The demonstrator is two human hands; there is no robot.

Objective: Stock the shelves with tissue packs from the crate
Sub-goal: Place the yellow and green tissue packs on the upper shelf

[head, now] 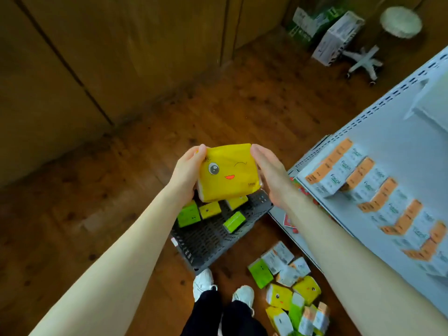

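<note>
Clasping a soft yellow plastic-wrapped tissue pack (228,173), printed with a winking cartoon face, between both grips; curling the left grip (188,170) round its left side and far corner; pressing the right grip (271,173) against its right side with fingers close to straight, thumb hidden; holding it up at arm's reach, face toward the camera, above the far end of a dark grey perforated plastic crate (208,241) standing on the brown wooden floor (121,190); seeing in that crate only a few small green packs (188,214) and small yellow packs (210,210) lying loose on its bottom; facing, just to the right, a pale grey metal shelf (392,146) already carrying rows of orange-and-white tissue packs (344,170), with bare room further back; standing in white shoes (203,282) beside a jumbled heap of green, yellow and white packs (291,289) on the floor at the shelf's foot; judging the stocking to be well under way yet unfinished: one kind shelved, crate nearly emptied, this yellow pack not yet placed, the crate's remainder and perhaps the heap waiting.
</note>
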